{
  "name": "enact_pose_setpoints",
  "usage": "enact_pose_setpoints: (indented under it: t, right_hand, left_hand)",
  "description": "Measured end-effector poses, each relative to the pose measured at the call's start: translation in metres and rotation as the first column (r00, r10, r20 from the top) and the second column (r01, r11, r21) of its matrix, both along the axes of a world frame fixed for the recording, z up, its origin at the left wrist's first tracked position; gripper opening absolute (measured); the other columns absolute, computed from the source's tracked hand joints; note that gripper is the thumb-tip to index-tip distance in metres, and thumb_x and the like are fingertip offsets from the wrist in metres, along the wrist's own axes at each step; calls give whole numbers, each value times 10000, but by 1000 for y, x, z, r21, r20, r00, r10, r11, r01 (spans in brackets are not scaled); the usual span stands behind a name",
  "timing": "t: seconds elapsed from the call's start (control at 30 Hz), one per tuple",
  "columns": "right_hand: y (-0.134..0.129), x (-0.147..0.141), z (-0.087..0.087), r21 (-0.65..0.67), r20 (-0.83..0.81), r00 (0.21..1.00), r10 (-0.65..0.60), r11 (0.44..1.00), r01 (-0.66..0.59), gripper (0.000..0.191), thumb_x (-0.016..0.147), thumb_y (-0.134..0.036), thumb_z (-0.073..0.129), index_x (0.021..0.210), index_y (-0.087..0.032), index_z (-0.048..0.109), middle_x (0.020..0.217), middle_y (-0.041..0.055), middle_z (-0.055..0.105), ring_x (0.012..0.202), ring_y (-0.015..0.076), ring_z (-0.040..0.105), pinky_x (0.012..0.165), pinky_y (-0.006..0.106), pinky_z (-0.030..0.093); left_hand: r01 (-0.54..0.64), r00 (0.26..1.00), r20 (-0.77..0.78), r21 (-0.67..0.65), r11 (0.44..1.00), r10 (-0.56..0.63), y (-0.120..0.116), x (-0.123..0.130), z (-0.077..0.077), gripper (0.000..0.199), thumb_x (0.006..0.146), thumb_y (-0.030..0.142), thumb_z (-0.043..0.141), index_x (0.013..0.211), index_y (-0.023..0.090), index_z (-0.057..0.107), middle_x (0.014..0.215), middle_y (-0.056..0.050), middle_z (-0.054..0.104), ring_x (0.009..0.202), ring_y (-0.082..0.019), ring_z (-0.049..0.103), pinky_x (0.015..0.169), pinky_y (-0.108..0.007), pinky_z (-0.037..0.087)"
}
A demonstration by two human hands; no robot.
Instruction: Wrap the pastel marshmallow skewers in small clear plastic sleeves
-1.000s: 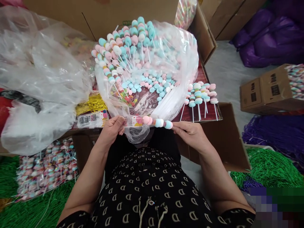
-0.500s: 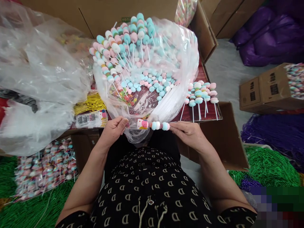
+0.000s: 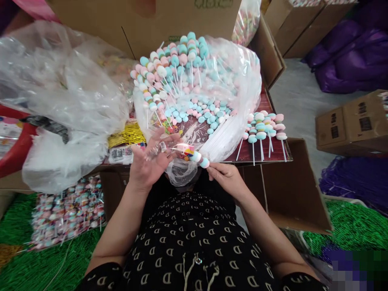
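Observation:
My right hand (image 3: 226,178) pinches the stick end of a candy skewer (image 3: 197,157) strung with pale blue, white and pink marshmallows. A clear printed wrapper (image 3: 184,150) covers the skewer's left part. My left hand (image 3: 151,161) is palm up with its fingers apart, and the wrapper's loose end lies against them; the fingers do not close on it. Behind the hands is a large clear plastic bag (image 3: 248,76) with loose marshmallows (image 3: 212,117) and white sticks (image 3: 220,133). Finished-looking marshmallow skewers (image 3: 182,50) are piled on the bag's far left side.
More skewers (image 3: 263,127) lie at the table's right edge. Yellow twist ties (image 3: 129,135) and printed wrappers (image 3: 121,155) are at left. An open carton (image 3: 294,190) stands below right. Wrapped skewers (image 3: 69,210) are piled low left beside green strands (image 3: 60,266).
My left hand has let go of the wrapper's end and turned palm up with spread fingers. The skewer has tilted, its right end lower, and my right hand has shifted left with it.

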State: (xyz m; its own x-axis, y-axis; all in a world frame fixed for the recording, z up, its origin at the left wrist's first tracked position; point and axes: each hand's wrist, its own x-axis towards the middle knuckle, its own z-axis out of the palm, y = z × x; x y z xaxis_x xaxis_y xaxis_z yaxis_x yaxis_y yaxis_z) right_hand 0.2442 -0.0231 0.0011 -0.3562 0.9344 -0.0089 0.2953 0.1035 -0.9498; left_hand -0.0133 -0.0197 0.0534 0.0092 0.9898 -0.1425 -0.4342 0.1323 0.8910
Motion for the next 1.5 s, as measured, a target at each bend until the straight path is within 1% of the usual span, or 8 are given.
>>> enact_pose_setpoints:
  t: [0.13,0.3,0.63,0.8,1.0,1.17,1.33,1.5]
  right_hand:
    - [-2,-19,1,-135,-126,992,14,990,-31,377,981,-494,591,1022,-191,811,611,-13,662,554,125,549,585,252,456]
    - [-4,-32,-2,-139,-216,975,40,988,-72,407,973,-556,601,993,-201,799,615,-3,659,553,134,519,560,264,436]
    - [-10,-54,-20,-227,-297,949,-106,973,38,516,923,-680,615,1003,-201,791,607,-2,608,549,137,466,513,268,377]
    - [-8,-53,-20,-259,-341,933,-112,966,21,466,928,-646,631,1032,-215,774,628,-9,620,545,129,452,516,265,367]
    - [-4,-48,-20,-249,-315,946,-80,969,-1,473,909,-648,653,1055,-216,781,628,-11,625,565,140,494,535,273,389]
    - [-2,-53,-18,-192,-284,948,-146,977,93,434,918,-613,655,1077,-215,722,652,-14,652,578,143,532,583,287,434]
    - [-3,-57,-17,-198,-236,947,-218,965,172,418,919,-648,633,905,-232,668,612,-16,626,518,128,467,499,271,368]
    - [1,-60,-17,-351,-324,935,-144,936,22,487,875,-708,645,865,-221,655,548,-41,586,423,92,345,428,254,290]
  left_hand:
    - [-49,998,53,97,994,44,6,11,7,826,648,966,619,1175,332,661,1262,-102,682,1355,-340,592,924,-459,595]
    - [-52,992,120,117,992,37,16,28,5,420,775,520,873,1060,260,706,982,-27,752,1088,-239,740,988,-387,579]
    - [-132,988,86,56,990,126,9,63,-25,378,852,564,790,968,225,668,840,-11,757,591,-124,626,539,-257,499]
    - [-30,997,66,0,1000,30,8,53,-30,419,819,575,812,992,203,729,936,-64,781,783,-181,718,713,-307,565]
    - [19,987,160,70,997,-30,26,28,-1,749,665,632,903,1262,248,666,1195,-104,779,1099,-263,745,920,-370,593]
    - [-113,981,164,69,991,100,36,39,4,373,783,518,852,919,208,697,815,-22,778,901,-213,767,867,-366,612]
    - [-184,969,171,23,983,177,27,58,-14,402,781,545,838,913,220,642,802,-13,770,837,-215,766,696,-322,591]
    - [-111,985,128,-48,993,116,17,62,-30,450,765,591,830,916,198,672,805,-52,766,824,-230,761,573,-281,517]
